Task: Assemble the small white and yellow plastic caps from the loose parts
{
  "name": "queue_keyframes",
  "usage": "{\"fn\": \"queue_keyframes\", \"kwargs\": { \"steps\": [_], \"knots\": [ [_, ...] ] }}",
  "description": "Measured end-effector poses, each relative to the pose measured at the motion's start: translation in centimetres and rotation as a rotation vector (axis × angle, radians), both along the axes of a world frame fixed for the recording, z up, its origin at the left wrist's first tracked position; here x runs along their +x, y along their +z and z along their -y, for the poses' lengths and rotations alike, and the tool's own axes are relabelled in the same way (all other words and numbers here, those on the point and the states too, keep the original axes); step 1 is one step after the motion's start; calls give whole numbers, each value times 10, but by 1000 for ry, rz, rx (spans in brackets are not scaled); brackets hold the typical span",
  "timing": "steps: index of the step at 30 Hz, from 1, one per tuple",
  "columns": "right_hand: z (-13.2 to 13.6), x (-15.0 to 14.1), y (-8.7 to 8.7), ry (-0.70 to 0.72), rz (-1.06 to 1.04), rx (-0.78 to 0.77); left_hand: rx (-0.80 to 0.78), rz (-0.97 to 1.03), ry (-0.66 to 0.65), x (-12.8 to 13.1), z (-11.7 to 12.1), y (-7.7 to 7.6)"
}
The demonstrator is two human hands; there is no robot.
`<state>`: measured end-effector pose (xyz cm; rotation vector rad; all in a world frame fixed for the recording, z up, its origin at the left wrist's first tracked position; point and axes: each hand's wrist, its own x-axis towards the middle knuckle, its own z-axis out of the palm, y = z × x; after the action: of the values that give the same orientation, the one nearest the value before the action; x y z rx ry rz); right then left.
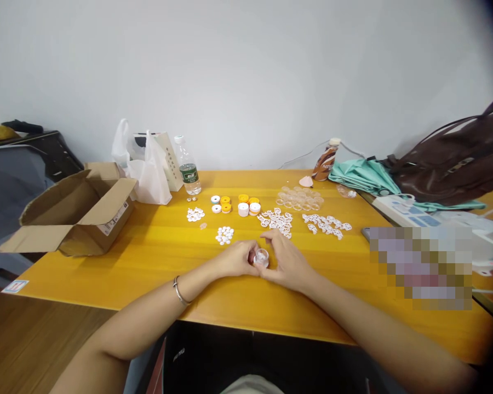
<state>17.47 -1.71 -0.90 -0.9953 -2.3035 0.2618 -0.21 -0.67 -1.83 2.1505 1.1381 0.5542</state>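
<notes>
Between my two hands is a small clear round cup (263, 256) with a white piece showing inside it. My left hand (240, 258) is closed on its left side, thumb and fingers gripping the cup's wall. From the right, my right hand (287, 261) curves around the cup with thumb and forefinger apart; the thumb lies at the near edge, and its contact is hard to make out. Just beyond are white openwork pieces (278, 220), more white cut-out pieces (326, 224) and small white discs (224, 235). Clear round cups (299, 198) stand grouped farther back.
Yellow and white spools (243, 208) stand mid-table near small white pieces (195, 214). At left are an open cardboard box (107, 219), a plastic bag (150, 183) and a water bottle (189, 172). A brown bottle (326, 161), power strip (406, 210) and bag (460, 158) occupy the right.
</notes>
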Motion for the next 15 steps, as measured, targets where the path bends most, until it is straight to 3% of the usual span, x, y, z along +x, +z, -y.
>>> {"fn": "queue_keyframes", "kwargs": {
  "steps": [3,7,10,15],
  "knots": [
    [1,-1,0,-11,64,-75,-22,19,-38,0,0,0],
    [1,-2,0,8,41,-8,-4,16,-30,0,0,1],
    [0,-2,-1,-40,80,-69,11,-4,-14,0,1,2],
    [0,-2,-1,24,89,-58,25,-1,-32,1,1,2]
  ]
}}
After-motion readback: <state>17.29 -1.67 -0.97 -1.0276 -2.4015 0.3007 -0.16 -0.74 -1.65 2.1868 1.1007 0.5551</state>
